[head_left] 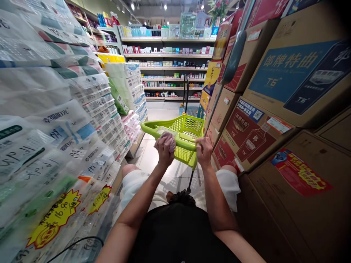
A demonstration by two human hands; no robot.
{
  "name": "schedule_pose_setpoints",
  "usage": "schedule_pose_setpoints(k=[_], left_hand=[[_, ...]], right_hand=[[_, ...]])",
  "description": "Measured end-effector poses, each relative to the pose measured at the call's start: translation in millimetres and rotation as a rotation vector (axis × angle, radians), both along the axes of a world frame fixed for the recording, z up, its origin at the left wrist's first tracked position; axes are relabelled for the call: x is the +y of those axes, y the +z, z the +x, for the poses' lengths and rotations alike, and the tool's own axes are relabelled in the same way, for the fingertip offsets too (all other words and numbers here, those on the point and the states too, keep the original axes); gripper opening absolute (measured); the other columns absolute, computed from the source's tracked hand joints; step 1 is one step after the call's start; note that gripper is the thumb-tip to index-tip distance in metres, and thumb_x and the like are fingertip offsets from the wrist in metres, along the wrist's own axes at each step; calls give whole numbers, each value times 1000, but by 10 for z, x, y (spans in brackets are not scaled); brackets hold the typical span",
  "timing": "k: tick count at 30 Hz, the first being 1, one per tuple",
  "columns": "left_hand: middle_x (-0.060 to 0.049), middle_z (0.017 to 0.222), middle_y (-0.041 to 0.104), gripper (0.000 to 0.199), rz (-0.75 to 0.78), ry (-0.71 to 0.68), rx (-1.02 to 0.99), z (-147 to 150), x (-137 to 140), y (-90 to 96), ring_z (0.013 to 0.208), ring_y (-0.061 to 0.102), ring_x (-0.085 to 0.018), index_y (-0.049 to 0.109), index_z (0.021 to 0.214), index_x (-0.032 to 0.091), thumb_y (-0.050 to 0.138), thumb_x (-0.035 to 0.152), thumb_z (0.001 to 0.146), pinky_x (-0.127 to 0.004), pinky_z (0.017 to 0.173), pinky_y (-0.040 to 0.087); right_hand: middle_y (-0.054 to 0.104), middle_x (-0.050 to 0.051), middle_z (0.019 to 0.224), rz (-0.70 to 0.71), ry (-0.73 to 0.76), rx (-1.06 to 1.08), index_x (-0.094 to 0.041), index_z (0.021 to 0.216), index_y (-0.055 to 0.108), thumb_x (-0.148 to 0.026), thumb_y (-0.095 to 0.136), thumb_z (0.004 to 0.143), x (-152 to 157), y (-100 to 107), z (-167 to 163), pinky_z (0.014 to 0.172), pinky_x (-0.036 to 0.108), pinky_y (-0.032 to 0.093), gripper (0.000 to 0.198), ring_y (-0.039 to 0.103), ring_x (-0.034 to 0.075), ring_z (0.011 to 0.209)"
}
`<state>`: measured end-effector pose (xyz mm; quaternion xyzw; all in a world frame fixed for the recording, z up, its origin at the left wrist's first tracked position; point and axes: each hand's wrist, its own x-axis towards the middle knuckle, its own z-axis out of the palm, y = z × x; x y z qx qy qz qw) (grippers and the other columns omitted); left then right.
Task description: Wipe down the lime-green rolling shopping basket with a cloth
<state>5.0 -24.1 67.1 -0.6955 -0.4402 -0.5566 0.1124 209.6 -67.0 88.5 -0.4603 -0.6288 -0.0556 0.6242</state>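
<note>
Our left hand (165,150) clutches a pink cloth (170,141) at the basket's (185,155) near side; our right hand (204,149) curls around its near right corner.

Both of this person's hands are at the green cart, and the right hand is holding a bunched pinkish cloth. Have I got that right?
Not quite: the head view shows the pinkish cloth in the left hand, not the right hand. Both hands are indeed at the green cart.
</note>
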Motion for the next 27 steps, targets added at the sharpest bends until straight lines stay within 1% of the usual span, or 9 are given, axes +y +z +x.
schedule_pose_setpoints(k=[4, 5, 10, 13, 16, 18, 22, 24, 27], left_hand=[[-15, 122, 68, 27, -109, 120, -15, -167, 30, 366, 126, 59, -33, 62, 119, 22, 49, 26, 95, -58, 114, 34], [-14, 120, 69, 26, -127, 106, -3, -183, 28, 443, 125, 60, -32, 63, 117, 21, 49, 26, 95, -57, 116, 33], [-12, 130, 69, 29, -148, -205, 288, -127, -47, 611, 130, 58, -28, 66, 119, 22, 46, 26, 98, -49, 115, 39], [-14, 121, 71, 28, -246, -73, 263, -116, 110, 758, 118, 62, -31, 66, 118, 21, 46, 24, 98, -51, 107, 45], [-14, 105, 71, 27, -436, 90, 236, -55, 326, 983, 102, 66, -34, 67, 114, 21, 51, 17, 92, -54, 96, 48], [-13, 101, 71, 26, -527, 16, 334, 77, 374, 1104, 96, 66, -33, 67, 111, 21, 54, 17, 89, -51, 91, 50], [-10, 102, 72, 15, -571, -214, 578, 385, 338, 1258, 96, 67, -30, 68, 99, 24, 56, 27, 90, -44, 89, 51], [-9, 102, 74, 18, -670, -207, 616, 399, 409, 1344, 93, 68, -30, 68, 95, 25, 53, 35, 93, -41, 86, 51], [-9, 100, 76, 21, -843, -88, 605, 180, 659, 1468, 90, 68, -30, 69, 95, 25, 52, 39, 94, -41, 83, 50]], right_hand=[[67, 2, 85, -16, -91, -162, -28, 87, 65, -21, 54, 84, -55, 62, -199, 122, 52, 30, 14, 58, 25, 90], [67, 3, 85, -16, -117, -166, -27, 87, 65, -21, 54, 84, -49, 61, -240, 120, 52, 32, 13, 58, 25, 90], [64, 4, 79, -16, -192, -142, -26, 77, 60, -24, 51, 90, 16, 40, -253, 107, 50, 39, 16, 56, 26, 87], [62, 4, 75, -26, -201, -164, -26, 72, 55, -27, 49, 94, 40, 47, -196, 101, 47, 40, 22, 54, 26, 85], [63, 4, 76, -10, -233, -188, -26, 72, 53, -28, 49, 94, 52, 47, -190, 95, 45, 40, 23, 55, 26, 86], [63, 4, 76, 1, -271, -192, -26, 73, 53, -27, 49, 94, 56, 36, -205, 90, 43, 40, 22, 55, 26, 86], [62, 4, 76, 19, -303, -207, -26, 73, 51, -27, 51, 94, 47, 18, -182, 86, 42, 39, 21, 55, 26, 85], [62, 4, 75, 25, -288, -228, -26, 73, 51, -27, 51, 94, 38, 22, -132, 86, 42, 39, 21, 55, 25, 85], [62, 3, 75, 20, -252, -245, -26, 73, 52, -26, 52, 94, 34, 29, -53, 87, 41, 40, 21, 55, 25, 84]])
